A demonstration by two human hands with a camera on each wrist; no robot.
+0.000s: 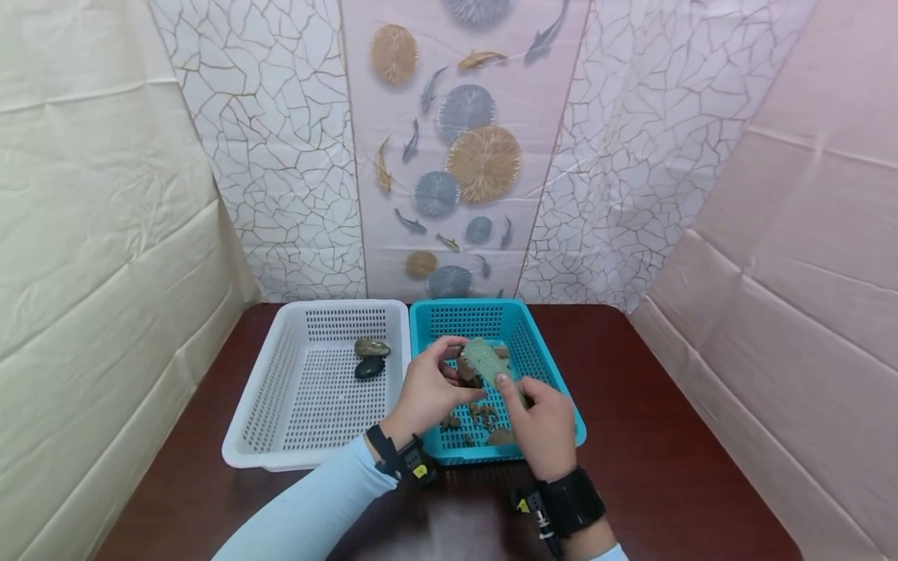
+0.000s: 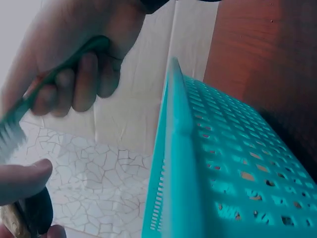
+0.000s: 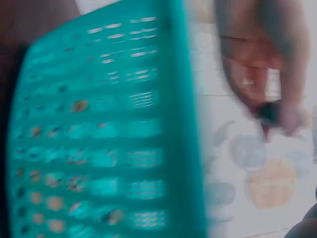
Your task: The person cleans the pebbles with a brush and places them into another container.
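Note:
My right hand (image 1: 543,425) grips a green brush (image 1: 484,360) by its handle, fingers curled round it. White bristles show on the brush (image 2: 12,141) in the left wrist view. Opposite it, my left hand (image 1: 429,393) pinches a dark stone (image 2: 42,210) with a brownish side between thumb and fingers. Both hands are over the teal basket (image 1: 561,389), with the brush head close to the stone. The right wrist view is blurred; the left hand (image 3: 267,54) holds the dark stone (image 3: 270,114) there.
Inside the teal basket lie brown clumps (image 1: 484,413) and a flat brown stone (image 1: 501,436). To its left stands a white basket (image 1: 245,413) holding a grey-brown stone (image 1: 372,347) and a black stone (image 1: 369,367). Both baskets rest on a dark red table (image 1: 645,436).

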